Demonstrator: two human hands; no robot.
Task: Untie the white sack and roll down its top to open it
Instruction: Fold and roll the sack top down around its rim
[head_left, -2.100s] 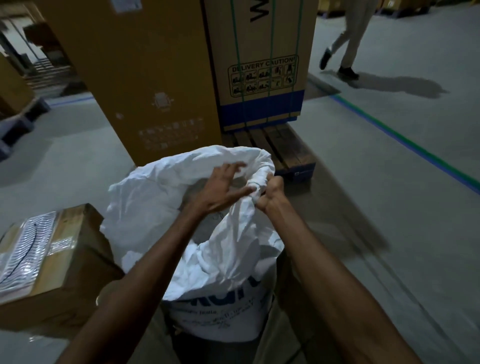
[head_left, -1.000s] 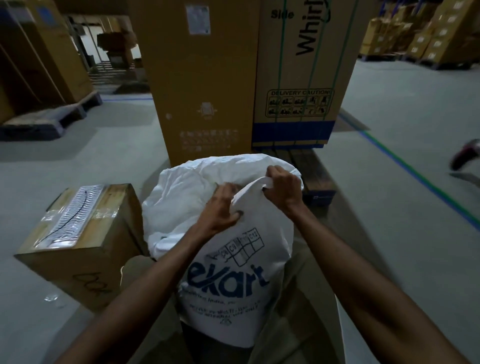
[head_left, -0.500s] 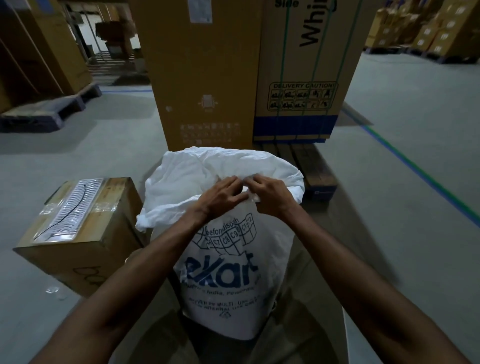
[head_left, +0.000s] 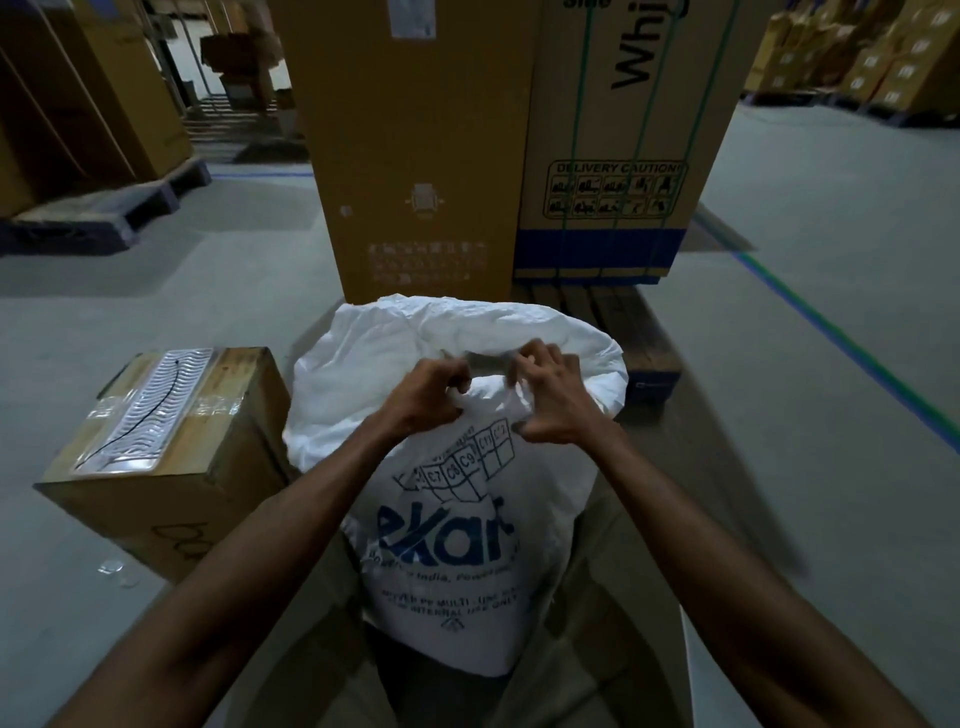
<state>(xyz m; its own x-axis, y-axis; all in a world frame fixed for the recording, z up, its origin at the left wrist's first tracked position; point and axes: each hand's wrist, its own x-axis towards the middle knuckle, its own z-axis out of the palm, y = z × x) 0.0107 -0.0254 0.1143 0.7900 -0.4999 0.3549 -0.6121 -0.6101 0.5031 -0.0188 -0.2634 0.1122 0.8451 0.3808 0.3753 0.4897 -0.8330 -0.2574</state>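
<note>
Close on the left, a taped cardboard box (head_left: 161, 441) sits just beside the white sack (head_left: 452, 519), its near-right corner touching or nearly touching the sack's side. Behind the sack, 2 tall cartons stand side by side: a plain brown carton (head_left: 415, 156) and a Whirlpool-marked carton (head_left: 623, 156) w/ green straps and a blue band, the latter on a wooden pallet (head_left: 623, 322) whose bare slats show at far right of the sack. More stacked cartons far left on a pallet and far right in the bkgd.

Open concrete floor (head_left: 805, 389) lies to the right, crossed by a blue-green line (head_left: 841, 343); the left floor past the taped box is also open. Far side is blocked by the tall cartons.

Sack stands upright at centre, between the person's legs, blue "ekart" print facing near. Its top is bunched and crumpled, w/ a rolled rim showing along the far-right edge. Left hand (head_left: 431, 395) is curled, fingers pinching the fabric at the mouth; right hand (head_left: 550, 400) also grips the fabric, fingers hooked over the edge, thumb out. Hands near each other, not touching.
</note>
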